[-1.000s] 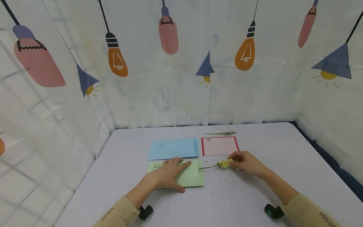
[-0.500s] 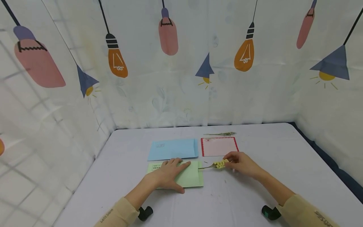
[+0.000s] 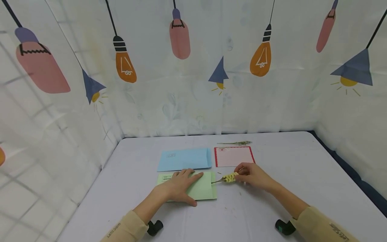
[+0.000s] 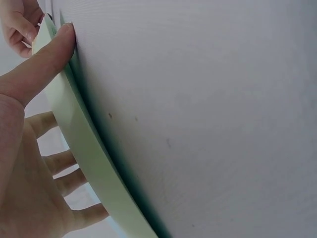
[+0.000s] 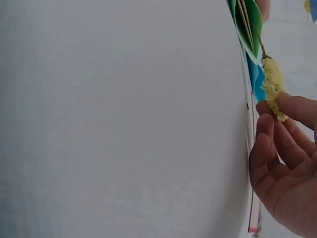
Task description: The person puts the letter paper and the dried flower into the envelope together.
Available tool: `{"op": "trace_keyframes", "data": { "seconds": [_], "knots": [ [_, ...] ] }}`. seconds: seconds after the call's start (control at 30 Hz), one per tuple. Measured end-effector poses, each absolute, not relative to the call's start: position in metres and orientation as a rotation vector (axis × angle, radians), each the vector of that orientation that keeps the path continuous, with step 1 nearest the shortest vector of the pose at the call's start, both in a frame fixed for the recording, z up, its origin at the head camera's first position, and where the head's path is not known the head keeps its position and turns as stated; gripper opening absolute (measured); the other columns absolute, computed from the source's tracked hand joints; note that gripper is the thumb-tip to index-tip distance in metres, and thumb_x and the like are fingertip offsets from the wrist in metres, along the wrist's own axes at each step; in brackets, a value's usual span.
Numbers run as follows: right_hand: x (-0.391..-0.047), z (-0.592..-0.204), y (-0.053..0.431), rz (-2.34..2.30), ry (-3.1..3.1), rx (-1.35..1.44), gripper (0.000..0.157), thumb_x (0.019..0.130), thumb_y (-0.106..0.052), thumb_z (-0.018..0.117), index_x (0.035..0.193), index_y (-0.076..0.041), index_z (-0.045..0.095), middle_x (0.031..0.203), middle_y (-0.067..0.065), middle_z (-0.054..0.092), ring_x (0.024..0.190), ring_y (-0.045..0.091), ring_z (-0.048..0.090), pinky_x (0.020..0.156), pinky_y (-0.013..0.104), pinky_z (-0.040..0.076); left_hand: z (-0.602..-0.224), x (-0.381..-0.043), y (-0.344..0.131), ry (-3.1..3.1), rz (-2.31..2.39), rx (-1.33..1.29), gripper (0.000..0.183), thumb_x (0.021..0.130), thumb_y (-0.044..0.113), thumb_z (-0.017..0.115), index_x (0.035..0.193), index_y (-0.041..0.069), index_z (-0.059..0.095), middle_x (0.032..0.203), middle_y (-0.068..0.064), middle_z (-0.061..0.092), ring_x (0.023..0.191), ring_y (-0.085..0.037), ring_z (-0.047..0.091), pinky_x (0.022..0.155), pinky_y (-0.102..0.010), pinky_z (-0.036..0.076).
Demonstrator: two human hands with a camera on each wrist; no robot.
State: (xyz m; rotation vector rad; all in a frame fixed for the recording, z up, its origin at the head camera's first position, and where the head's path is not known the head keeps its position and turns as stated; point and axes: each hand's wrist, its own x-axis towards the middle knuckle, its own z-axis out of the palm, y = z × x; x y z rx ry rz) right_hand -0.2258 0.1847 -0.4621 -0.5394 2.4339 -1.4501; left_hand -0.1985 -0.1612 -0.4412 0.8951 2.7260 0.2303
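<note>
My left hand (image 3: 179, 186) lies spread over a light green envelope (image 3: 203, 188) on the table, the thumb along its near edge. In the left wrist view the fingers (image 4: 59, 161) rest across the envelope. To the right, my right hand (image 3: 254, 174) pinches the yellow flower head of a dried flower sprig (image 3: 229, 177) between thumb and fingers. Its thin stem reaches left into the envelope's mouth. The right wrist view has that mouth (image 5: 247, 29) gaping, with thin pale edges inside and the sprig's stem entering.
Behind the green envelope lies a blue envelope (image 3: 184, 159). A pink card with a red border (image 3: 234, 156) is to its right, and a green dried sprig (image 3: 239, 143) lies beyond the card. Small plant crumbs dot the white table (image 3: 257, 215).
My right hand has moved left with the yellow sprig, so less stem shows outside the green envelope. The left hand stays in place on the envelope.
</note>
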Motion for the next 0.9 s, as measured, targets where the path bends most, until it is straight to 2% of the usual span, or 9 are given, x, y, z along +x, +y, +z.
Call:
{"op": "trace_keyframes", "data": {
  "seconds": [0.9],
  "knots": [
    [-0.226, -0.466, 0.159, -1.388, 2.434, -0.559, 0.019, 0.091, -0.024, 0.081, 0.101, -0.011, 0.071, 0.087, 0.001, 0.069, 0.076, 0.022, 0.063, 0.061, 0.032, 0.054, -0.439, -0.199, -0.159, 2.714, 0.222, 0.892, 0.105, 0.079, 0.061, 0.083, 0.163, 0.025, 0.031, 0.157, -0.012, 0.035, 0.144, -0.033, 0.035, 0.111, -0.062, 0.030]
  ]
}}
